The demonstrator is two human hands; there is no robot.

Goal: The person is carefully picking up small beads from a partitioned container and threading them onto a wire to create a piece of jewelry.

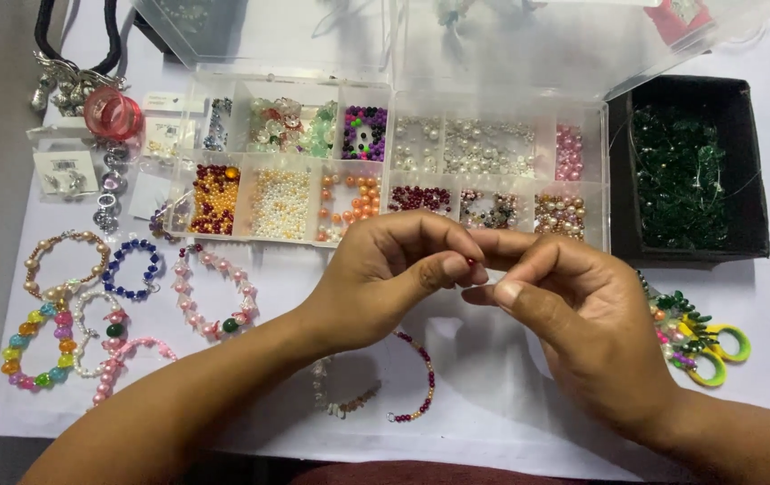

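Note:
My left hand (394,278) and my right hand (573,328) meet fingertip to fingertip above the white cloth (492,395). The left thumb and forefinger pinch a tiny dark red bead (470,261). The right fingers are pinched right against it, seemingly on a thin thread that I cannot make out. Under my hands a part-strung strand of dark red and pale beads (421,377) lies on the cloth. A clear compartment box of beads (403,166) stands open just beyond my hands.
Several finished bead bracelets (133,269) lie at the left. A black box of green beads (686,175) stands at the far right, scissors with yellow-green handles (717,346) below it. A small red cup (113,113) and earring cards sit at the far left.

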